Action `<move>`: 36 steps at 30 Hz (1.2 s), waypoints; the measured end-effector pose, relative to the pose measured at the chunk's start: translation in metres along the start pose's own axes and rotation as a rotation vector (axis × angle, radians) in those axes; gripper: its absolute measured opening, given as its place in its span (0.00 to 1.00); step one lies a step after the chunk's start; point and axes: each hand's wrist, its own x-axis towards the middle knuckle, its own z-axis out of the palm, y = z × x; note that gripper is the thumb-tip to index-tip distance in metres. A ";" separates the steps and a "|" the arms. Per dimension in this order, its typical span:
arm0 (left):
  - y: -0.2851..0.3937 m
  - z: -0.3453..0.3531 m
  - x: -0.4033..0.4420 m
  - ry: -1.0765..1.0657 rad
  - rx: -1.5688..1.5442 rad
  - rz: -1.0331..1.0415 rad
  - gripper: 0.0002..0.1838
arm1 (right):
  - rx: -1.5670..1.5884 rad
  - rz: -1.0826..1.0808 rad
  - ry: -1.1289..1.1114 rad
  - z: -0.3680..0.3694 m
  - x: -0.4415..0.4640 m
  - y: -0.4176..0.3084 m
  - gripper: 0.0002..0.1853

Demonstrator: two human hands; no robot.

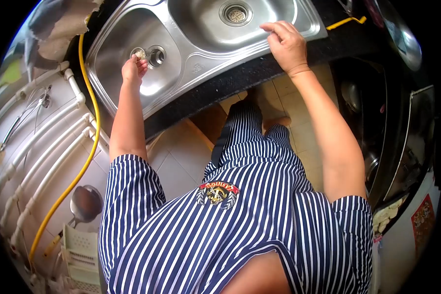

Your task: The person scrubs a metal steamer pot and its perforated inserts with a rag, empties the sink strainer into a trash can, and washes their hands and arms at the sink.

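Observation:
My left hand (134,69) is closed on a small round sink strainer (139,53) with pale scraps in it. It holds the strainer over the left sink basin (111,49), just left of the uncovered drain hole (157,56). My right hand (286,45) hovers over the front edge of the right sink basin (201,29). Its fingers are loosely bent and apart, and I see nothing in them. Another strainer (236,14) sits in the right basin's drain.
A yellow hose (94,142) runs down left of the sink beside white pipes (39,142). A ladle (85,202) and a whisk (22,117) hang on the tiled wall. Dark counter edge (206,90) borders the sink; a yellow-handled thing (345,22) lies at right.

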 end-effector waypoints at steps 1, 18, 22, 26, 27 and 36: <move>0.010 0.000 -0.004 0.024 0.013 0.008 0.14 | 0.209 0.094 0.088 -0.006 -0.004 -0.005 0.09; 0.120 -0.006 -0.074 0.081 0.023 0.192 0.10 | -0.157 0.923 -0.474 -0.176 -0.476 0.131 0.11; 0.108 0.010 -0.065 -0.053 0.072 0.206 0.09 | -0.195 1.404 -0.365 -0.230 -0.685 0.149 0.12; 0.101 0.055 -0.092 -0.199 0.170 0.141 0.11 | 0.016 1.592 0.287 -0.205 -0.906 0.119 0.09; 0.092 0.074 -0.103 -0.166 0.195 0.177 0.12 | 0.520 1.672 0.497 -0.230 -0.919 0.091 0.09; 0.072 0.211 -0.169 -0.011 0.148 0.281 0.10 | 0.654 1.899 0.278 -0.255 -0.857 -0.051 0.11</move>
